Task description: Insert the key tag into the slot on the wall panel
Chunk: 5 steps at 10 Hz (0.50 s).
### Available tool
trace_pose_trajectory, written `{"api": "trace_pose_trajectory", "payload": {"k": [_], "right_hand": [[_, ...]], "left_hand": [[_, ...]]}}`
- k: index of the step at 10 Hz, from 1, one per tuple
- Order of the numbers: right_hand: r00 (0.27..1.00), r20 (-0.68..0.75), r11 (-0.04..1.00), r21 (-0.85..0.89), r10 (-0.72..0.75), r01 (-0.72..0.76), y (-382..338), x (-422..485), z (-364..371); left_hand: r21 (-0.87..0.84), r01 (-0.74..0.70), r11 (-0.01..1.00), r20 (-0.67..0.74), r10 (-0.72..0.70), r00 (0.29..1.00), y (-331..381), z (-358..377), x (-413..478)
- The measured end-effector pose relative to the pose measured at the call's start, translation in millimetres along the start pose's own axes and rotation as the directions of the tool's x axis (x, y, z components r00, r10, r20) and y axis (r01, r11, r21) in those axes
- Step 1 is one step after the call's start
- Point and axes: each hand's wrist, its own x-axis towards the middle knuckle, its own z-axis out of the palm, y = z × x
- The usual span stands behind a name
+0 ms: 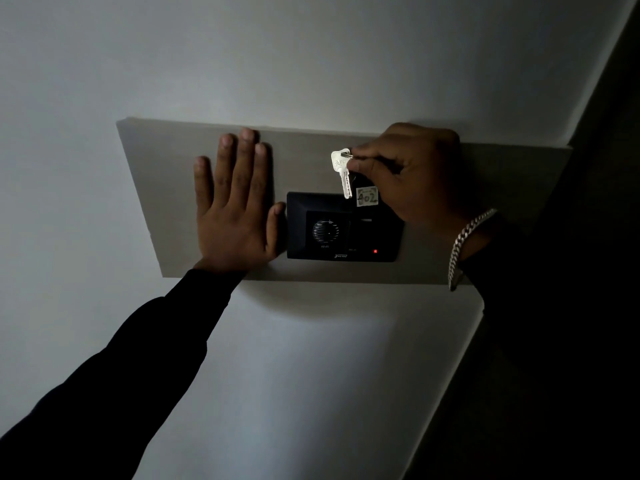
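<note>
Key tag held just above the slot, not yet inserted.

Nearest, the left hand (235,202) is laid flat on the pale backing board (156,202), fingers (242,150) spread apart, thumb touching the left edge of the dark wall panel (311,209), nothing gripped. Further in, the right hand (412,171) is seen with fingers pinched together on the key ring; a chain bracelet (464,244) is worn at the wrist. The key tag (366,196), marked 402, is hung at the panel's upper edge, long axis near vertical, lower end pointed down at the slot (366,220). The key (343,173) hangs beside it, tip down. Insertion is judged still to do; a red light (375,251) is lit at the panel's lower right.
</note>
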Motion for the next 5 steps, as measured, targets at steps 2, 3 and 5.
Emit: {"api": "trace_pose_trajectory", "payload": {"k": [2,3,5], "right_hand": [[0.999,-0.053,0.999,-0.030,0.009,-0.011,12.3,-24.8,3.8],[0.999,-0.031,1.000,-0.013,0.006,-0.007,11.6,-24.6,4.3],[0.996,0.042,0.997,-0.021,0.076,-0.075,0.8,-36.9,-6.5]], "left_hand": [[0.010,-0.015,1.000,0.006,0.015,1.000,-1.8,4.0,-1.6],[0.032,-0.010,0.999,0.033,0.009,0.999,-1.2,4.4,-2.4],[-0.052,0.015,0.999,0.147,-0.008,0.989,5.1,-11.0,-1.8]]}}
